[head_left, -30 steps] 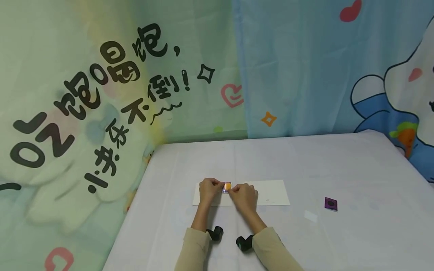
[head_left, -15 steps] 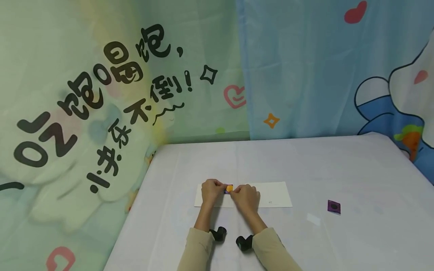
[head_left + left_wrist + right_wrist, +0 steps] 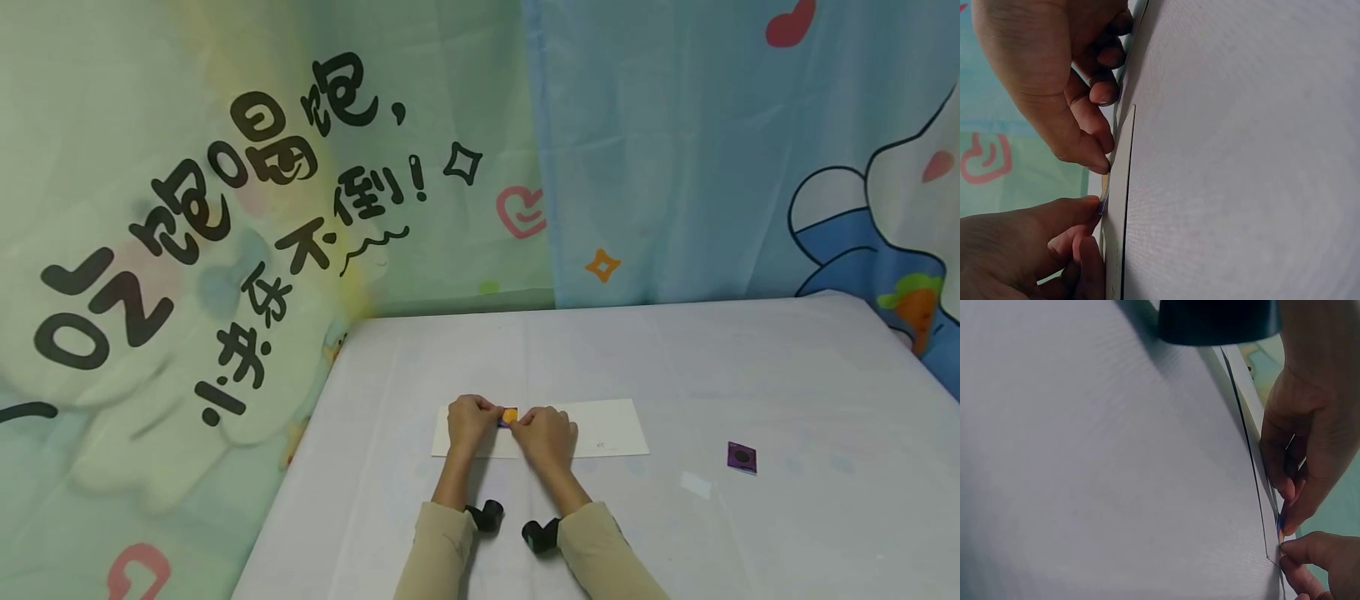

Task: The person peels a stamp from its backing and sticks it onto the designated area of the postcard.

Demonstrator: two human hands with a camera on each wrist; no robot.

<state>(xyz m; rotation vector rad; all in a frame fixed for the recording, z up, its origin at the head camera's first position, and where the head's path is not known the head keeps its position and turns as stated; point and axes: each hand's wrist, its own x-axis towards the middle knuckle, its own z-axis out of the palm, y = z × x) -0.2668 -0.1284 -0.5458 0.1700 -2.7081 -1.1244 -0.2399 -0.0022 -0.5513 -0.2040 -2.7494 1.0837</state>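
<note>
A small purple square with an orange patch [image 3: 510, 416] sits over a long white card [image 3: 609, 427] on the table. At its left edge, my left hand [image 3: 468, 423] pinches it between thumb and fingertips. My right hand [image 3: 547, 432] pinches the opposite edge. From the left wrist view, the piece looks thin and slightly bent, its purple-blue edge [image 3: 1103, 205] close over the card [image 3: 1121, 162]. The fingertips cover much of it. The remaining fingers of both hands are curled near the card.
A dark purple square with a black round mark [image 3: 742, 457] lies at the right on the white cloth-covered table [image 3: 600, 358]. A pale rectangular patch [image 3: 696, 484] shows nearby. Black wrist cameras [image 3: 542, 536] sit inside the sleeves' cuffs. Printed curtains [image 3: 660, 150] hang behind.
Both hands keep their pinch on the small square, with hardly any movement of the fingers. The whole head view has shifted slightly, moving the scene a little to the right.
</note>
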